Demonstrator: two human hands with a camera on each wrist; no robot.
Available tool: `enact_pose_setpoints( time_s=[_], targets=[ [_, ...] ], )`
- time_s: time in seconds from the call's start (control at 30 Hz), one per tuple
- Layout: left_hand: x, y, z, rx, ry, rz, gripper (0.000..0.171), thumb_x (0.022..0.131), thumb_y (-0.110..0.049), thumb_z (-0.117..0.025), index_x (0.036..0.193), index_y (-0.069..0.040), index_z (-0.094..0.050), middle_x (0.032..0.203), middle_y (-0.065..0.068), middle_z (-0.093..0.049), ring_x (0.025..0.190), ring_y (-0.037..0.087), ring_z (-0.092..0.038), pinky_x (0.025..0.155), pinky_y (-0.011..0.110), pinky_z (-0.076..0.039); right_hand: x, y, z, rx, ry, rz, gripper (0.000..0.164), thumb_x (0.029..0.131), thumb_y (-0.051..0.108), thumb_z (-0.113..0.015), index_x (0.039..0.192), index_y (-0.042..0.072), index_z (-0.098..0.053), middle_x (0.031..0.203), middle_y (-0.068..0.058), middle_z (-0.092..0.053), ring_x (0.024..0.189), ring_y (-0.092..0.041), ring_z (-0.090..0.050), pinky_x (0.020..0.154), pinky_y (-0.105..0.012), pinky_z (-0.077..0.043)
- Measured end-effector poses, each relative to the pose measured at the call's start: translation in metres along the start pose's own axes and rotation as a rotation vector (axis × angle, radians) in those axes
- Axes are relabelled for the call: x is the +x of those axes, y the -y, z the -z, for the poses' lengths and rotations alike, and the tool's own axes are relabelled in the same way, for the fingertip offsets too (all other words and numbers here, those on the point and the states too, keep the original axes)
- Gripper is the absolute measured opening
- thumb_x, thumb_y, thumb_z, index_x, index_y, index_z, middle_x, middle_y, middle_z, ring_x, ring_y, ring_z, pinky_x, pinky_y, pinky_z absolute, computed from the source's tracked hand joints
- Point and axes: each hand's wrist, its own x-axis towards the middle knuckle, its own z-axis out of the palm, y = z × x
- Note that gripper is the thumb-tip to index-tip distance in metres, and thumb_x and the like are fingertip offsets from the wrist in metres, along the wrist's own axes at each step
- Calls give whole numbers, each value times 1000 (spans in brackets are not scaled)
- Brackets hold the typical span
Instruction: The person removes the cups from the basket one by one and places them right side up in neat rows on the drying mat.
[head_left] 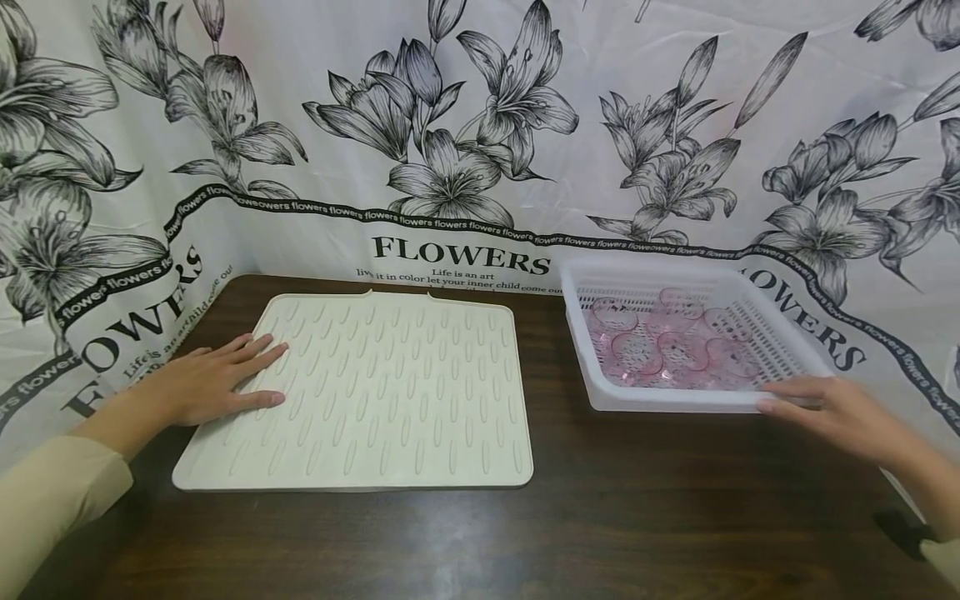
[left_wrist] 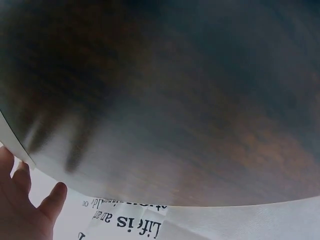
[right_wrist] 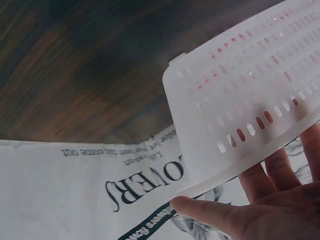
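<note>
A cream mat [head_left: 382,392] with raised oval ridges lies on the table. My left hand [head_left: 217,379] rests on its left edge, fingers spread and fairly straight. In the left wrist view, that hand [left_wrist: 27,205] shows at the lower left corner, beside a sliver of the mat. To the right, a white slotted plastic basket [head_left: 675,402] holds several clear pink round-rimmed cups [head_left: 637,354]. My right hand [head_left: 847,417] grips the basket's near right corner. In the right wrist view, the fingers of this hand [right_wrist: 265,210] lie at the basket's rim [right_wrist: 235,167], the thumb along the corner.
The dark wooden table [head_left: 480,542] extends in front of the mat and basket. A white cloth [head_left: 465,242] with black flower prints and lettering hangs behind and along both sides. Some table surface separates the mat from the basket.
</note>
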Motion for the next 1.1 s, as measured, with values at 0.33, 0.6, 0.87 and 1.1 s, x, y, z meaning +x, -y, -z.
enact_pose_setpoints(
  time_s=[0.33,0.6,0.87,1.1],
  targets=[
    [0,0,1,9,-9,-3,90,92,-73,-44,158,-14,-28,160,23,-27,144,50,-23,105,74,-22,8,21,-3,57,51,16,28,87,19,-78,111,5,-75,107,-12,-74,92,10,-58,77,-13,-43],
    [0,-1,1,6,-6,5,91,91,-75,-45,157,-13,-31,159,23,-27,144,50,-24,104,75,-22,13,39,-7,35,49,55,28,87,21,-78,110,5,-76,105,-14,-75,90,5,-62,76,-19,-50],
    [1,1,-1,-9,5,12,93,90,-75,-45,158,-13,-29,160,24,-26,144,50,-22,105,75,-20,16,52,-13,6,47,61,28,88,24,-77,109,6,-77,103,-15,-75,90,-25,-71,74,-43,-57],
    [2,2,-3,-6,3,16,93,90,-76,-45,157,-13,-30,159,24,-26,144,51,-22,105,75,-21,17,63,-12,28,103,-13,36,92,30,-73,113,1,-74,107,-24,-72,95,-45,-68,79,-62,-52]
  ],
)
